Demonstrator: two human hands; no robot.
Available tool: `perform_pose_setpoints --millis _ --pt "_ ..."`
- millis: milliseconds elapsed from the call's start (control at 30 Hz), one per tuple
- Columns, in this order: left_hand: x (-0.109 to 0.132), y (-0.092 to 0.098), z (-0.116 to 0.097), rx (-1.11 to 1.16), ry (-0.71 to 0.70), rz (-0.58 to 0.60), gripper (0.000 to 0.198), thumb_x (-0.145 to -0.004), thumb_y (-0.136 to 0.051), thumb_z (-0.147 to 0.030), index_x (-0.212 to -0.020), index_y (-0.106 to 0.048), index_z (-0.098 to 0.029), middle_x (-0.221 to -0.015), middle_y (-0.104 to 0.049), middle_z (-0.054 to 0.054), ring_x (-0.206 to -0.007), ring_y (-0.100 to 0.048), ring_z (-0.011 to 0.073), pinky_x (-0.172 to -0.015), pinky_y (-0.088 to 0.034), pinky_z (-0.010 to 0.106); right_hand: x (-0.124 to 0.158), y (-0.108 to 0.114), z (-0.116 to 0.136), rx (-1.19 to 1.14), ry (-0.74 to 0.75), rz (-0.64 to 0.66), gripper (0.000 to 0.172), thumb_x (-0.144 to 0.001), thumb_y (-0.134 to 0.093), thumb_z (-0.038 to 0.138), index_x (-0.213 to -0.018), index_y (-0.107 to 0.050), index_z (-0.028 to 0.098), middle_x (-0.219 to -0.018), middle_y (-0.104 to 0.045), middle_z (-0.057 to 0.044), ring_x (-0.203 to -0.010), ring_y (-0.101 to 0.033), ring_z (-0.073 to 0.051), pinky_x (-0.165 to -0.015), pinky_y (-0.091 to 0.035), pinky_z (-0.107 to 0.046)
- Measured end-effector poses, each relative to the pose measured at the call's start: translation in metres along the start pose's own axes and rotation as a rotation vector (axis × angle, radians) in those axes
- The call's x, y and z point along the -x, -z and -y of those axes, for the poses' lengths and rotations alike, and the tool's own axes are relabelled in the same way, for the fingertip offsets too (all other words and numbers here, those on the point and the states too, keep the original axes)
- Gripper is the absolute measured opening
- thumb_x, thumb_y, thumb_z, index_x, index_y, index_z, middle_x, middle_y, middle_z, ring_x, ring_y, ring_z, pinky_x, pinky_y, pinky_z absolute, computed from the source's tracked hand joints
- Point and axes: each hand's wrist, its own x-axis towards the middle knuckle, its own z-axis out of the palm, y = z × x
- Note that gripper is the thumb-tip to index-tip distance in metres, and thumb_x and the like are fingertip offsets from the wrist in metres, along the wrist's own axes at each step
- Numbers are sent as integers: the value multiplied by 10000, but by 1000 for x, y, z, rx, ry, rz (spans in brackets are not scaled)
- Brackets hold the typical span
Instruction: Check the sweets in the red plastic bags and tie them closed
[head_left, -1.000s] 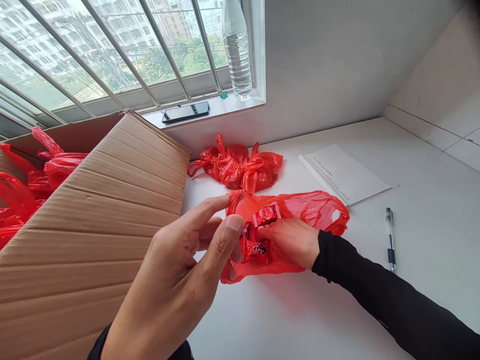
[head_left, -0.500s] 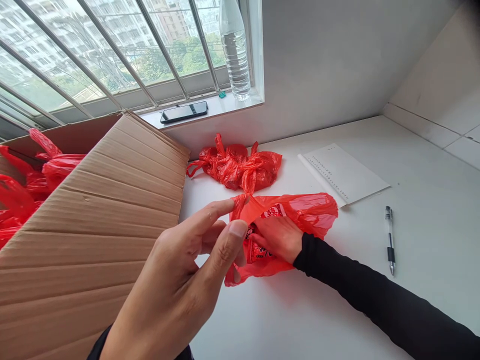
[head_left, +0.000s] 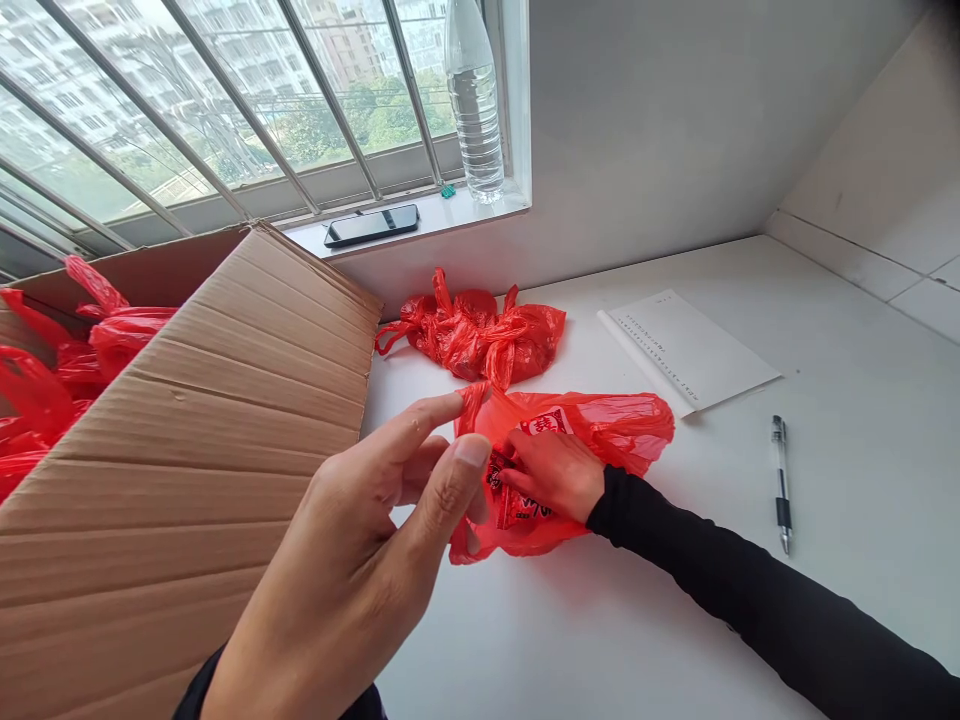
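Note:
A thin red plastic bag [head_left: 600, 425] lies open on the white table [head_left: 660, 620]. My left hand [head_left: 352, 570] pinches its left edge between the thumb and the fingers, holding the mouth up. Inside the bag, my right hand [head_left: 555, 475] has its fingers closed on small red sweet packets [head_left: 521, 505] with white and black print. A black sleeve covers my right forearm.
A tied bundle of red bags [head_left: 476, 335] lies behind. A large cardboard box [head_left: 187, 450] at the left holds more red bags [head_left: 52, 360]. A printed sheet [head_left: 686, 345] and a pen [head_left: 780, 480] lie at the right. A phone [head_left: 371, 223] and a water bottle [head_left: 474, 100] stand on the windowsill.
My right hand has pushed further left into the bag, and the bag's right end has bunched up toward it. My left hand has kept its pinch almost still.

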Motion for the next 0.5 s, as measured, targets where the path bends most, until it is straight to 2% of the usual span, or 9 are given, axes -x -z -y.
perform_pose_setpoints --millis 167,333,400,500 --pt "-1 1 1 -22 16 -5 369 -974 -560 -456 -1278 -614 -253 -679 -655 -45 -595 -577 112 -457 -467 175 1 8 -1 -37 2 -42 198 -921 -576 365 -1032 -589 201 -900 -701 -38 -783 -635 -190 -620 -315 -275" --pt "-1 2 2 -22 20 -15 380 -979 -549 -471 -1283 -609 -253 -651 -631 -48 -579 -558 122 -457 -440 209 5 26 -7 -34 58 -132 160 -943 -521 273 -1042 -605 180 -941 -699 -62 -846 -626 -193 -638 -319 -278" --pt "-1 2 2 -19 22 -12 379 -979 -550 -469 -1284 -609 -252 -640 -631 -51 -578 -569 127 -481 -459 220 10 35 -11 5 93 -78 133 -928 -541 243 -1031 -611 196 -961 -703 -50 -847 -624 -188 -639 -329 -277" --pt "-2 0 2 2 35 -19 382 -975 -556 -466 -1285 -609 -249 -643 -652 -50 -575 -586 131 -491 -468 229 18 49 -18 141 101 100 117 -876 -612 213 -992 -626 215 -932 -708 -34 -816 -631 -198 -608 -312 -288"
